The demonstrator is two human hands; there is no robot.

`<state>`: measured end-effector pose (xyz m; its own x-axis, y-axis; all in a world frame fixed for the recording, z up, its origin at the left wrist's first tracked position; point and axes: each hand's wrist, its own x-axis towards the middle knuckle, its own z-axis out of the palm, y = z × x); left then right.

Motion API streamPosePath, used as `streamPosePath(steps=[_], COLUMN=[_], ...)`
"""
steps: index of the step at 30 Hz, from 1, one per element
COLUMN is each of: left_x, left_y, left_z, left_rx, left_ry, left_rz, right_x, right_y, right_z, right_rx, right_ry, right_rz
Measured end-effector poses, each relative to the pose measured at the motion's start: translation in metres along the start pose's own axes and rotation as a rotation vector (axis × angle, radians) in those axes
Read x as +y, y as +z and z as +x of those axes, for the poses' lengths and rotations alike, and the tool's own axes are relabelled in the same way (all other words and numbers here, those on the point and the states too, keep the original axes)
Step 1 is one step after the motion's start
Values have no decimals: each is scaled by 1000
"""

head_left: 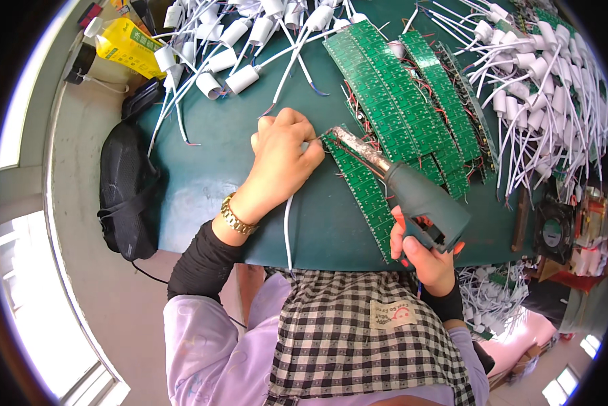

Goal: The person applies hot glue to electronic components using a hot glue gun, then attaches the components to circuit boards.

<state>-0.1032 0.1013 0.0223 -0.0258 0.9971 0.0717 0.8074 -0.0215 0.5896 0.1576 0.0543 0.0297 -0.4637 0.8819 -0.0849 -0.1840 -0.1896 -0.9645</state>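
My right hand is wrapped round the grip of a dark soldering gun. The gun's tip meets the far end of a green circuit board strip lying on the table. Close beside that tip, my left hand is closed in a pinch on a white cable. The cable hangs down from under the hand past the table's near edge. The pinched wire end is mostly hidden by my fingers.
Stacked green circuit boards with red wires lie right of the gun. White lamp sockets with cables are heaped at the back left, and more sockets at the right. A yellow bottle and black bag line the left side.
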Motion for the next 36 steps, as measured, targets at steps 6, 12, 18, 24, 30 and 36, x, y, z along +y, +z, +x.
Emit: streamPosePath(steps=[6, 12, 18, 24, 30, 36], left_x=[0, 2, 2, 2, 2, 2], left_y=[4, 2, 3, 2, 0, -2], left_z=[0, 2, 1, 3, 4, 2], left_rx=[51, 35, 36, 38, 11, -3], left_ry=[48, 55, 45, 47, 30, 21], left_rz=[16, 20, 48, 59, 64, 56], right_x=[-1, 0, -11, -9, -3, 5], right_y=[3, 6, 7, 12, 6, -1], right_z=[-2, -5, -1, -4, -4, -2], right_rx=[-10, 34, -2, 59, 96, 73], right_ry=[23, 7, 73, 33, -53, -76], right_rz=[-229, -253, -322, -43, -7, 82])
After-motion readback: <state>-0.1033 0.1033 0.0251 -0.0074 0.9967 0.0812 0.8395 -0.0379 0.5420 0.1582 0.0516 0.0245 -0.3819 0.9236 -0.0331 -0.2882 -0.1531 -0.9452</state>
